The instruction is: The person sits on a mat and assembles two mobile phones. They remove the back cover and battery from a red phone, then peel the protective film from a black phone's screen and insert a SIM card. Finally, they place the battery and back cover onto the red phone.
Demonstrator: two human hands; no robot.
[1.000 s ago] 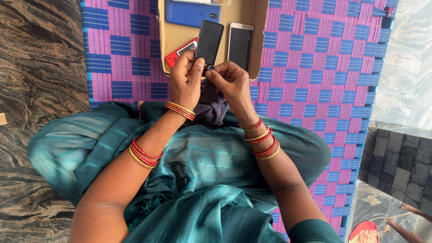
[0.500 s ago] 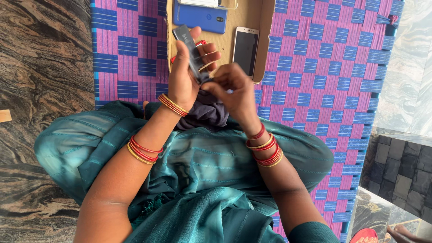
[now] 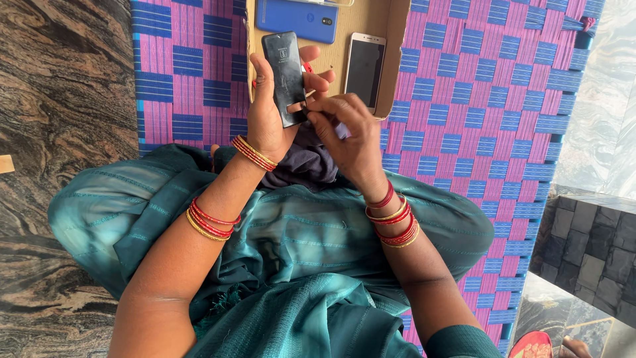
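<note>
My left hand (image 3: 268, 113) grips a black phone (image 3: 283, 74) by its sides, back face up, above my lap. The fingers of my right hand (image 3: 348, 136) pinch at the phone's lower edge, where a small brownish piece (image 3: 297, 106) shows. A dark cloth (image 3: 308, 162) lies bunched under both hands on my teal-clad lap. Both wrists carry red and gold bangles.
An open cardboard box (image 3: 395, 59) lies ahead on a purple and blue woven mat (image 3: 477, 86). In it lie a blue phone (image 3: 297, 18), a phone with a dark screen (image 3: 364, 69) and a red item half hidden by my left hand. Dark stone floor (image 3: 59, 99) lies left.
My left hand lifted the black phone from the box and turned it flat, back face up. My right hand moved to its lower edge.
</note>
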